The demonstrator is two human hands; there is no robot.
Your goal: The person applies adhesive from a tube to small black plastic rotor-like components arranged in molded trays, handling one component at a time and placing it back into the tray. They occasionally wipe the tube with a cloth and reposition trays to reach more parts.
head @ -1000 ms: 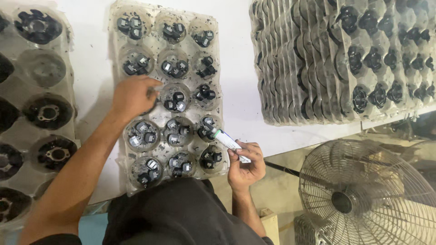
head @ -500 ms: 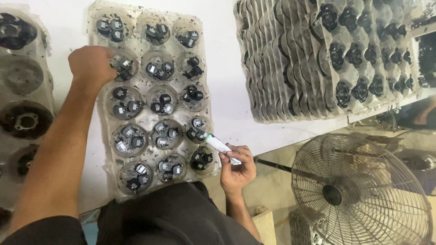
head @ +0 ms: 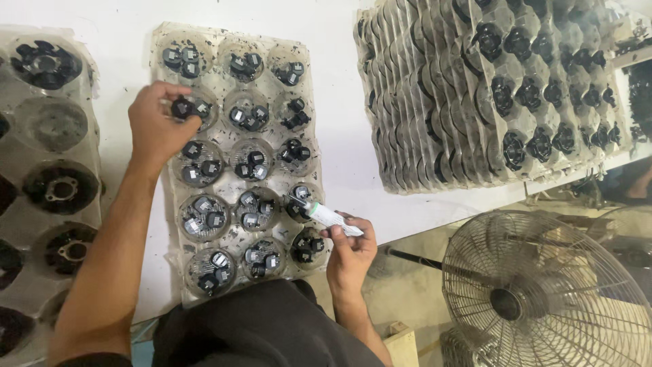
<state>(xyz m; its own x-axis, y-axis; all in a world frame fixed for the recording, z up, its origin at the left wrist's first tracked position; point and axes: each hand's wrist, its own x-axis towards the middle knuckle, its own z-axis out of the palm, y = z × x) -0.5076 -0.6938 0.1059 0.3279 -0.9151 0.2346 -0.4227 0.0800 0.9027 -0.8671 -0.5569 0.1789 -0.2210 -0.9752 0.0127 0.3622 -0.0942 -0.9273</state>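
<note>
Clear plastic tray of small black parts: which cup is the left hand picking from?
The left-column cup, second from the far end; the left hand pinches a black part there.

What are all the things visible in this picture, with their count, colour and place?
clear plastic blister tray: one, transparent, table centre; small black parts in each cup.
small black parts: many, black and grey, in that tray's cups.
tray of large black round parts: one, clear, left edge.
stack of clear trays: many, black parts inside, upper right.
white table: one, white.
metal fan: one, grey wire guard, lower right.
white tube: one, white, in right hand.
left hand: on a black part, tray's second row.
right hand: grips the tube.
</note>
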